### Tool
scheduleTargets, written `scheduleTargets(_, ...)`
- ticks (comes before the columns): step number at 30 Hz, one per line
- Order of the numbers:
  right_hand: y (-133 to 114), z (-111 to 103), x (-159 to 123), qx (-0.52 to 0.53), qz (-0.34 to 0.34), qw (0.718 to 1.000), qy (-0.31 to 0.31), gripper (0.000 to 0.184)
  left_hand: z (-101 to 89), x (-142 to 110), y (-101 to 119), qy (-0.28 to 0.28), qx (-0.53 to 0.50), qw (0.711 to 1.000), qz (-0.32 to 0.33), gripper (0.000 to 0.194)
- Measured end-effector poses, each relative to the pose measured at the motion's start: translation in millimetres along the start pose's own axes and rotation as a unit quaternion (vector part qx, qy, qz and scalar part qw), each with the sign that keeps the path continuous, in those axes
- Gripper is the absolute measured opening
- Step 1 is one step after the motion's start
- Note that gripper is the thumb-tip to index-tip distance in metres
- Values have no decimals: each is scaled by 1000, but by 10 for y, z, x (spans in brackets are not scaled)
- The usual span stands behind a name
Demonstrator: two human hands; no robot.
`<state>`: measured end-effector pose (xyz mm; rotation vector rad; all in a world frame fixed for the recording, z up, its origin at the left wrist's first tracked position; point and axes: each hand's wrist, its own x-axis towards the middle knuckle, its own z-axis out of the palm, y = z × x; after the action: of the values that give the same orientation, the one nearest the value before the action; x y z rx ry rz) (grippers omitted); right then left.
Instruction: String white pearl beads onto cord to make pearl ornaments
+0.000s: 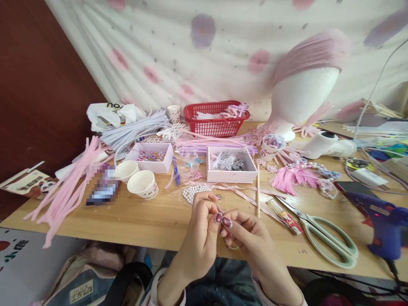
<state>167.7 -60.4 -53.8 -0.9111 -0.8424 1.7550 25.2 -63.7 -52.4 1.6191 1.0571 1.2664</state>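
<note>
Above the table's front edge, my left hand (204, 229) and my right hand (247, 236) meet, thumbs and forefingers pinched close together. Between the fingertips is a thin pale string (234, 247), part of which shows as a small loop below my right fingers. Whatever else sits in the pinch is too small and covered to make out. Just beyond my left fingers lie white pearl beads (195, 194) in a clear bag. A pink measuring tape (242, 193) stretches behind my hands, and a wooden stick (258, 191) rests to the right.
Scissors (328, 238) and a blue glue gun (381, 221) lie at the right. Two paper cups (143, 185), a bead box (155, 157), a second white box (232, 175) and pink pipe cleaners (68, 182) stand leftward and behind. A red basket (216, 125) and mannequin head (301, 93) are at the back.
</note>
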Motion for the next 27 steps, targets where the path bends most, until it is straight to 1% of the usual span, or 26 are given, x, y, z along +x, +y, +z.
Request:
scheduleTargets(4,20,-12,11,-3,10,1000,2,29,-32,3,-1,14,9,1000,16,19)
scheduleTargets(8,10,-12,0,-3,15,999,32,35,-103,32,-5,39,-22,999,-4,20)
scheduleTargets(12,-1,0,-4,1,11,999,36,39,-118,39,-27,29,-98,994,-31,15)
scheduleTargets(15,4,3,6,5,7,1000,28,37,-84,32,-35,25,-114,992,-38,14)
scheduleTargets(19,28,-18,5,5,1,1000,11,33,-53,43,-40,20,-131,990,-57,20)
scheduleTargets(23,30,-35,-14,7,1,1000,2,31,-64,69,-68,18,-117,991,-59,23)
scheduleTargets(27,11,-21,-20,7,4,1000,10,30,-88,83,-116,31,-82,996,-30,20)
